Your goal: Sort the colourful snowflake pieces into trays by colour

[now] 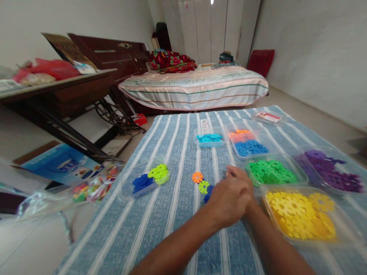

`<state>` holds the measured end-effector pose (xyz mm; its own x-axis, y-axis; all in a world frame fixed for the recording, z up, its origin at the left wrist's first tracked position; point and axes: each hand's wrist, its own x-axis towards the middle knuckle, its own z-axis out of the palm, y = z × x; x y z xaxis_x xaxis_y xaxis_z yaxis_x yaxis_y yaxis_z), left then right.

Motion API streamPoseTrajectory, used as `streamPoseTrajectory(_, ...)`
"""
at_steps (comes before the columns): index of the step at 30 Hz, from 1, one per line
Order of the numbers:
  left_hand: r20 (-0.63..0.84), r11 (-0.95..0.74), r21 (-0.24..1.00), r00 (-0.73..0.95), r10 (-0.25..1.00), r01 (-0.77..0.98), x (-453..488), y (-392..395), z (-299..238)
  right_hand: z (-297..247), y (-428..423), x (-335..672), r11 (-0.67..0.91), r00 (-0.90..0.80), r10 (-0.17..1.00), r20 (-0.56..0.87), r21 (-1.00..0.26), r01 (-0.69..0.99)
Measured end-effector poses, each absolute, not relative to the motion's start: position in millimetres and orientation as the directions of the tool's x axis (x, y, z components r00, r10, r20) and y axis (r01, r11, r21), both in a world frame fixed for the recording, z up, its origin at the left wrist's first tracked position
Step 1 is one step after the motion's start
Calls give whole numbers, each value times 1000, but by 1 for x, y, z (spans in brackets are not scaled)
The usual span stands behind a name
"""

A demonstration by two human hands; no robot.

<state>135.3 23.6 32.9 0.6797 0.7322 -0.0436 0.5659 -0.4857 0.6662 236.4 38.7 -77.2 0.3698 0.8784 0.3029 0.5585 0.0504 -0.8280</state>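
My left hand (pixel 231 200) is closed, its back toward me, above the striped cloth. A short chain of notched plastic discs comes out from under it: an orange disc (pixel 197 177) at the far end, a lime disc (pixel 204 187), then dark blue (pixel 208 195) partly covered by the hand. Close against it, my right hand (pixel 240 176) is curled, with fingers bent together. What lies between the right fingers is hidden. Nearest to the hands on the right is a clear tub of green discs (pixel 271 172).
Tubs hold yellow (pixel 298 214), purple (pixel 332 172), blue (pixel 250 148) with orange, and light blue discs (pixel 209 139). At left, another tub holds dark blue (pixel 142 183) and lime discs (pixel 159 173). A lidded box (pixel 268 117) sits at the far right. Beyond is a bed (pixel 195 89).
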Motion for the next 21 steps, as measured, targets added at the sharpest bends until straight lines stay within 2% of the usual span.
streamPoseTrajectory(4,-71,-459,380,520,851,803,79,50,19,-67,40,235,29,361,873,328,-774,632)
streamPoseTrajectory(7,-132,-433,291,484,865,853,58,58,13,-63,39,234,17,358,876,324,-762,647)
streamPoseTrajectory(16,-240,-450,201,489,838,870,75,51,19,-66,37,236,36,349,880,322,-778,627)
streamPoseTrajectory(18,-224,-457,236,506,833,857,74,53,16,-66,37,235,33,350,880,322,-774,632)
streamPoseTrajectory(21,-190,-425,367,514,837,828,69,58,9,-65,38,235,29,349,880,324,-767,640)
